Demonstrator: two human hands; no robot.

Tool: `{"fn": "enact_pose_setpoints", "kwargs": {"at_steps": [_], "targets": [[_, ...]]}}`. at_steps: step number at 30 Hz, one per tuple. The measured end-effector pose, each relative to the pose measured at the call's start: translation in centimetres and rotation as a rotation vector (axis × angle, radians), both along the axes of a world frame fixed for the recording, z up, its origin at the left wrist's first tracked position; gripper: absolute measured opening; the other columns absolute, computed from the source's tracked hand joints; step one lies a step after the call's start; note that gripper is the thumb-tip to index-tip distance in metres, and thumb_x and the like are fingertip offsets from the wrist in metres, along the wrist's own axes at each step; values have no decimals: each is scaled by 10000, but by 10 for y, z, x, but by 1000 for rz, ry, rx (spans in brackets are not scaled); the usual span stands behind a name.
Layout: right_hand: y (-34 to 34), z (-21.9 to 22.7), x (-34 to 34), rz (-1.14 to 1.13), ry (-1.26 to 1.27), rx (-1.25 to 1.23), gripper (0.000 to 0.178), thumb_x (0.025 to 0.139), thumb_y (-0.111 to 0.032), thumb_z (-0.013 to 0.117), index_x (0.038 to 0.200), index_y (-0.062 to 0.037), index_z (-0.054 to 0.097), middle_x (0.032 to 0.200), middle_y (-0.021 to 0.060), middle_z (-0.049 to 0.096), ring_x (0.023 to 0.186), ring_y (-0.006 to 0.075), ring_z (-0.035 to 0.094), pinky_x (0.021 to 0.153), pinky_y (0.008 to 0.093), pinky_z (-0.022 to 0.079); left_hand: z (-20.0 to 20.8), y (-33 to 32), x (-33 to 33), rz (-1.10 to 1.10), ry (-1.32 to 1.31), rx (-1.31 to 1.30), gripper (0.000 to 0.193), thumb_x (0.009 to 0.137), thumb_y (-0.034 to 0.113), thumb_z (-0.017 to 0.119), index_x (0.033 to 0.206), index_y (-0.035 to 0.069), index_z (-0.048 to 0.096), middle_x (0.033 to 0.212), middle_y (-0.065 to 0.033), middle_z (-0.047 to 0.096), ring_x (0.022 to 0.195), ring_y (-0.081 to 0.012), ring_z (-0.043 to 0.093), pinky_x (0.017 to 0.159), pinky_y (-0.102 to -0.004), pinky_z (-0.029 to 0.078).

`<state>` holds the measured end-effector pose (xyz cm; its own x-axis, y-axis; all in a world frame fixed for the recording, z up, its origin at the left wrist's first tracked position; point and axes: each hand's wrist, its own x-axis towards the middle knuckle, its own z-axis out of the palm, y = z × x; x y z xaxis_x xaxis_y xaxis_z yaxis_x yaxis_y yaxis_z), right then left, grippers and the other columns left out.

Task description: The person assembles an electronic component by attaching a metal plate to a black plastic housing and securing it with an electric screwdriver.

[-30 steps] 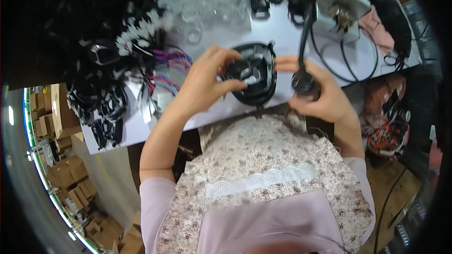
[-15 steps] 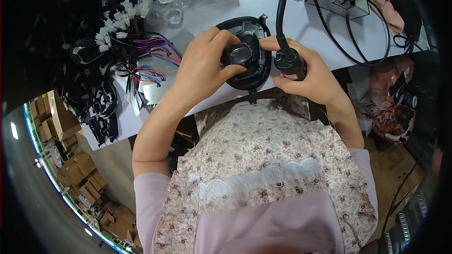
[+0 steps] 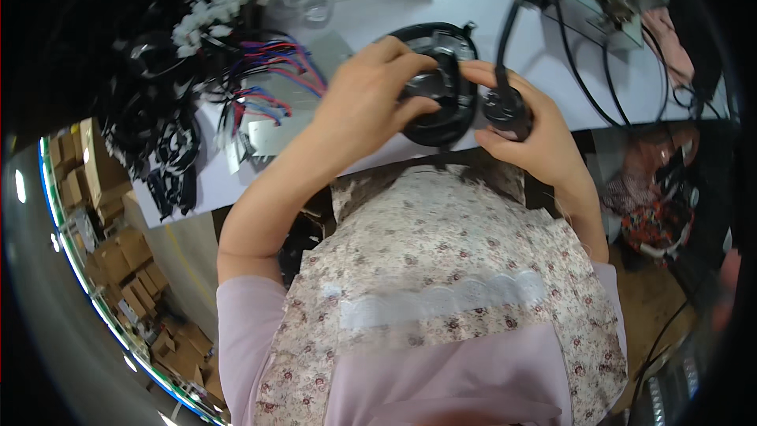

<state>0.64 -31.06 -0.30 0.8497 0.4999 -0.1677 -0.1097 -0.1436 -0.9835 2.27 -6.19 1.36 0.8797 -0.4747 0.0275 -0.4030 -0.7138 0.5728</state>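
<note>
A black oval housing (image 3: 435, 134) lies on the white table just in front of me. My left hand (image 3: 377, 91) reaches in from its left side, thumb and fingers closed on a dark rounded part (image 3: 423, 85) inside it. My right hand (image 3: 544, 122) is wrapped round a black cylindrical corded tool (image 3: 507, 114), held upright at the housing's right edge. A thick black cable (image 3: 509, 35) rises from the tool's top. The right index finger reaches toward the housing; whether it touches is unclear. The tool's lower end is hidden.
Wire bundles with white connectors (image 3: 213, 28) and red and blue leads (image 3: 276, 63) lie to the left, beside black parts (image 3: 169, 150). Clear plastic rings (image 3: 318, 8) in a bag sit at the back. A metal box (image 3: 607, 8) with cables stands back right.
The whole view has shifted, so the table and things on it appear farther right. Both hands keep nearly the same hold on the housing's inner part and the tool.
</note>
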Motion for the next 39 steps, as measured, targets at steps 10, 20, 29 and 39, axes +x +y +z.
{"fn": "enact_pose_setpoints", "kwargs": {"at_steps": [10, 20, 29, 39], "targets": [[-6, 2, 4, -28, -78, -72, 598, 744, 14, 721, 1333, -7, 620, 1441, 131, 561, 1220, 158, 582, 1006, 286, 454, 11, 70, -35, 222, -215, -88, 471, 735, 206, 868, 1146, 64, 688, 1142, -121, 642, 1107, -305, 599, 945, -388, 480], [-9, 12, 12, -76, -88, 49, 589, 749, -85, 730, 1304, 75, 618, 1491, 221, 498, 854, 109, 682, 708, 227, 542, 35, 137, -73, 297, -10, 299, 597, 610, 61, 851, 1164, 87, 631, 1184, -94, 614, 1133, -341, 561, 957, -441, 441], [-22, 7, -2, -114, 33, 2, 597, 737, -31, 779, 1317, -27, 639, 1361, 44, 582, 814, 50, 552, 734, 221, 447, 34, 135, -58, 360, 158, 125, 544, 645, 134, 857, 1145, 60, 655, 1172, -92, 621, 1084, -302, 600, 914, -379, 484], [-5, -2, 5, -54, -8, 9, 543, 753, -16, 758, 1284, -29, 645, 1353, 73, 602, 1116, 129, 592, 943, 273, 456, -7, 9, -28, 161, -282, 59, 541, 712, 406, 853, 1122, 88, 700, 1084, -73, 619, 1042, -297, 557, 905, -433, 408]]}}
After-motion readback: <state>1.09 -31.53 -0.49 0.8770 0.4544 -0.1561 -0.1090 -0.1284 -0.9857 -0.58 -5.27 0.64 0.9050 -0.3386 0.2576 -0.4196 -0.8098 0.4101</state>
